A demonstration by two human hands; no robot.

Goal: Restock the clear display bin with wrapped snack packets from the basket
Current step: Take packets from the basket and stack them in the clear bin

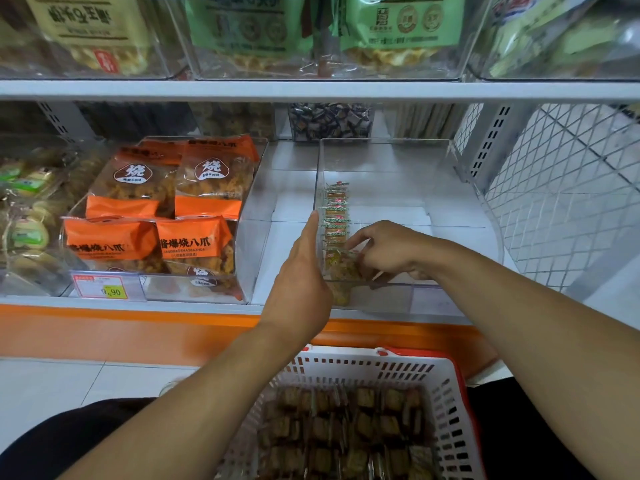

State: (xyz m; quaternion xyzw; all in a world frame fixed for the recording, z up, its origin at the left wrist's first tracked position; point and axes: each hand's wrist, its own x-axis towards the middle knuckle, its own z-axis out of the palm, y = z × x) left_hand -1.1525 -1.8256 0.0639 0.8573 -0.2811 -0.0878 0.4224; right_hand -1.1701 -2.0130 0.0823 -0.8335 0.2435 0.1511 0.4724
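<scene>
The clear display bin [391, 161] stands on the lower shelf, right of centre. A row of small wrapped snack packets [336, 216] stands on edge along its left wall. My left hand [299, 271] lies flat with straight fingers against the outside of that wall. Inside the bin's front left corner, my right hand [388, 251] pinches a wrapped snack packet [341, 266] at the near end of the row. The white basket [446, 393] with red trim sits below, near my lap, holding several brown wrapped packets [346, 431].
A clear bin of orange snack bags [166, 216] stands left of the display bin, with a price tag [104, 287] at its front. Above runs a shelf edge [311, 90] with more bins. A white wire mesh panel [561, 188] closes the right side.
</scene>
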